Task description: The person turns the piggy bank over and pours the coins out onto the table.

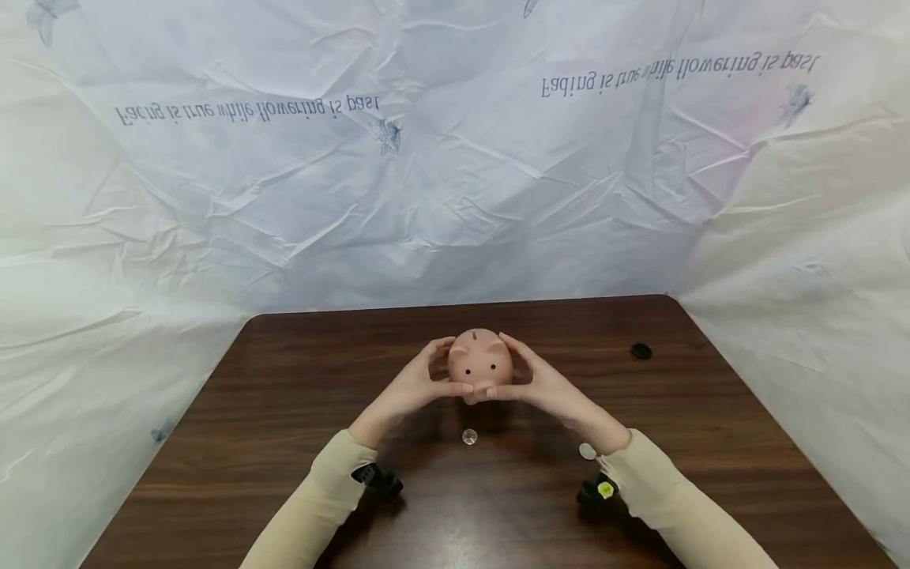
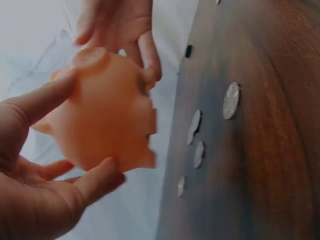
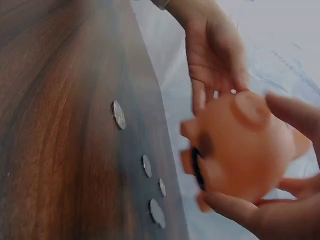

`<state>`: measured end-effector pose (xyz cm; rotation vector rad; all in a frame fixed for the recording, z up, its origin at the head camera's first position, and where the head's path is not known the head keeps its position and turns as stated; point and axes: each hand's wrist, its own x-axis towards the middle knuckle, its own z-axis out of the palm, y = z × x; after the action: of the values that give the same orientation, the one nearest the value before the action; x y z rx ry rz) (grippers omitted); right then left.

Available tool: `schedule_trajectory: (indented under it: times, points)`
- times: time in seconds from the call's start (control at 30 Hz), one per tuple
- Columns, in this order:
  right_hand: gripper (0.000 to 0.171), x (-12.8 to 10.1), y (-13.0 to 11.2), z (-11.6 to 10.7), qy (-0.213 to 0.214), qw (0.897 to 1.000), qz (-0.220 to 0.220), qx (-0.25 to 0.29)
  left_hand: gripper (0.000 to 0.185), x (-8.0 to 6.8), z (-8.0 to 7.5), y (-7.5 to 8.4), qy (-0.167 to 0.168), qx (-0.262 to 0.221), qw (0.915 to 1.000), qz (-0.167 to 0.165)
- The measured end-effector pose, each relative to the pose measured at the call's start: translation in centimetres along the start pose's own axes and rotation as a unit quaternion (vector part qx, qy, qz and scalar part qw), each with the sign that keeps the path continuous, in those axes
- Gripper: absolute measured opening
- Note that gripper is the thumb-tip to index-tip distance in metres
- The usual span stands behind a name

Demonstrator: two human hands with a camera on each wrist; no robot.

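A pink piggy bank (image 1: 479, 359) is held up off the table between both hands, its snout toward me and its coin slot on top. My left hand (image 1: 411, 386) grips one side, thumb by the snout and fingers round the flank. My right hand (image 1: 550, 386) grips the other side the same way. In the right wrist view a dark opening (image 3: 197, 169) shows on the piggy bank's underside, among its short feet. Beneath it, a silver coin (image 1: 469, 436) lies on the table, and several more coins (image 2: 195, 127) show in the left wrist view.
The dark brown wooden table (image 1: 284, 411) has rounded far corners. Toward its right back lies a small round black piece (image 1: 641, 350). Another coin (image 1: 587, 451) lies by the right wrist. White printed sheets (image 1: 455, 197) hang behind and at the sides.
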<state>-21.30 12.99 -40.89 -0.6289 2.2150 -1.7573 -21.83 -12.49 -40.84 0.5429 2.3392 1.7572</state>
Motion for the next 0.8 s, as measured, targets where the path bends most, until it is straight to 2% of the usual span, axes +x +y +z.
schedule_trajectory:
  times: [0.07, 0.1, 0.13, 0.17, 0.2, 0.23, 0.27, 0.3, 0.33, 0.37, 0.4, 0.43, 0.47, 0.5, 0.53, 0.57, 0.6, 0.63, 0.67, 0.7, 0.73, 0.8]
  points:
    - [0.096, -0.1, -1.0, 0.2, 0.039, 0.998, -0.050, 0.005, 0.096, -0.2, -0.1, 1.4, 0.014, 0.024, 0.9974, 0.066]
    - [0.094, -0.2, -1.9, 0.3, 0.061, 0.993, -0.097, -0.003, 0.097, -0.4, -0.2, 2.4, 0.023, 0.043, 0.9918, 0.118]
    - [0.091, -0.5, -2.8, 0.4, 0.084, 0.984, -0.156, -0.016, 0.098, -0.7, -0.4, 3.6, 0.032, 0.065, 0.9815, 0.177]
    - [0.089, -0.8, -3.8, 0.4, 0.104, 0.968, -0.224, -0.032, 0.097, -1.2, -0.5, 5.0, 0.046, 0.098, 0.9641, 0.242]
    - [0.088, -1.1, -4.8, 0.5, 0.118, 0.945, -0.301, -0.044, 0.096, -1.8, -0.7, 6.5, 0.062, 0.133, 0.9407, 0.306]
    - [0.087, -1.5, -5.9, 0.5, 0.131, 0.916, -0.374, -0.059, 0.093, -2.4, -0.9, 7.9, 0.073, 0.160, 0.9136, 0.367]
    - [0.086, -1.8, -6.8, 0.5, 0.141, 0.883, -0.442, -0.073, 0.090, -3.1, -1.1, 9.1, 0.079, 0.181, 0.8853, 0.421]
    - [0.086, -2.0, -7.5, 0.4, 0.140, 0.849, -0.503, -0.081, 0.086, -3.6, -1.2, 10.2, 0.077, 0.190, 0.8601, 0.467]
    - [0.086, -2.1, -8.0, 0.4, 0.136, 0.824, -0.542, -0.088, 0.082, -4.0, -1.3, 10.9, 0.072, 0.197, 0.8404, 0.500]
    - [0.087, -2.2, -8.3, 0.3, 0.131, 0.809, -0.565, -0.096, 0.080, -4.3, -1.3, 11.2, 0.063, 0.197, 0.8302, 0.518]
    - [0.090, -2.3, -8.2, 0.3, 0.131, 0.806, -0.568, -0.105, 0.078, -4.4, -1.3, 11.1, 0.053, 0.192, 0.8298, 0.521]
    - [0.093, -2.3, -8.0, 0.3, 0.128, 0.818, -0.550, -0.111, 0.078, -4.4, -1.3, 10.7, 0.044, 0.184, 0.8386, 0.511]
    - [0.096, -2.2, -7.6, 0.3, 0.126, 0.840, -0.516, -0.115, 0.081, -4.3, -1.2, 10.0, 0.038, 0.172, 0.8571, 0.484]
    - [0.099, -2.2, -6.9, 0.4, 0.117, 0.871, -0.464, -0.114, 0.084, -4.0, -1.1, 9.1, 0.030, 0.155, 0.8837, 0.440]
    - [0.101, -2.1, -6.2, 0.5, 0.106, 0.906, -0.395, -0.107, 0.087, -3.7, -1.0, 8.0, 0.021, 0.131, 0.9144, 0.382]
    - [0.103, -2.0, -5.4, 0.6, 0.093, 0.938, -0.321, -0.095, 0.090, -3.4, -0.8, 6.8, 0.012, 0.100, 0.9434, 0.316]
    - [0.104, -1.8, -4.5, 0.7, 0.079, 0.963, -0.245, -0.082, 0.091, -3.1, -0.7, 5.6, 0.007, 0.072, 0.9665, 0.246]
    - [0.105, -1.6, -3.7, 0.7, 0.062, 0.981, -0.173, -0.068, 0.093, -2.7, -0.5, 4.5, 0.001, 0.039, 0.9835, 0.177]
    - [0.106, -1.4, -2.9, 0.8, 0.047, 0.991, -0.110, -0.057, 0.093, -2.3, -0.4, 3.5, -0.006, 0.007, 0.9935, 0.114]
    - [0.107, -1.1, -2.2, 0.8, 0.031, 0.997, -0.057, -0.047, 0.092, -1.9, -0.3, 2.6, -0.012, -0.020, 0.9979, 0.060]
    - [0.108, -0.9, -1.6, 0.7, 0.018, 0.999, -0.015, -0.041, 0.090, -1.5, -0.2, 1.7, -0.017, -0.041, 0.9988, 0.018]
    - [0.111, -0.4, -0.5, 0.5, -0.004, 0.999, 0.040, -0.033, 0.089, -0.9, 0.0, 0.4, -0.026, -0.061, 0.9971, -0.037]
